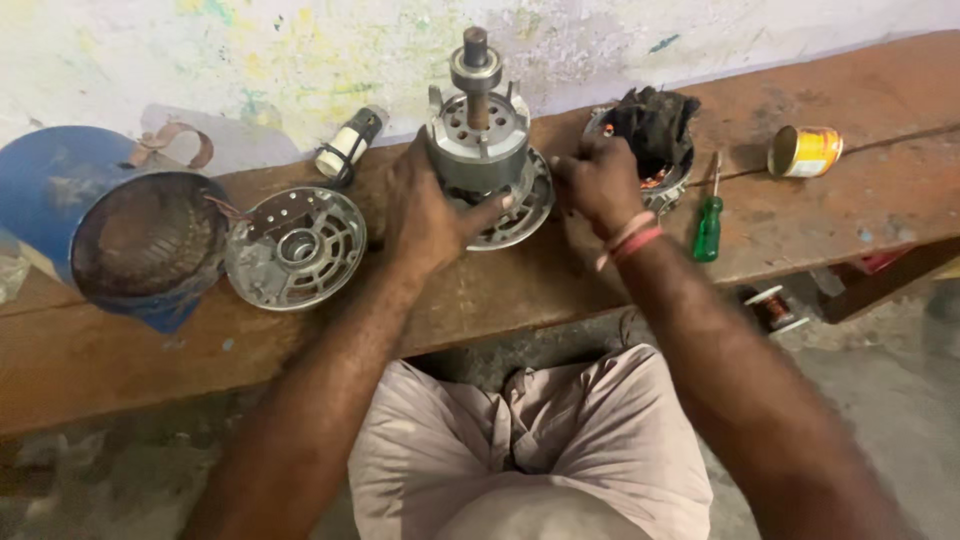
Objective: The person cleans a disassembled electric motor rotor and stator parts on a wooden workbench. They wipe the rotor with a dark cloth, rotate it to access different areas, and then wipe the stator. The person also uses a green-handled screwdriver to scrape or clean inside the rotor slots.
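Hands (pixel 430 215) around ribbed grey metal rotor (pixel 478 140)

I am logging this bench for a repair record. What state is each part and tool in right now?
Motor core: upright in a lower housing, shaft up.
Left hand: gripping the motor core's side.
Right hand: at the housing's right edge; its grip is unclear.
Loose end cover: lying flat, hollow side up.
Green screwdriver: lying flat, untouched.
Yellow tin: on its side.
Capacitor: lying by the wall.
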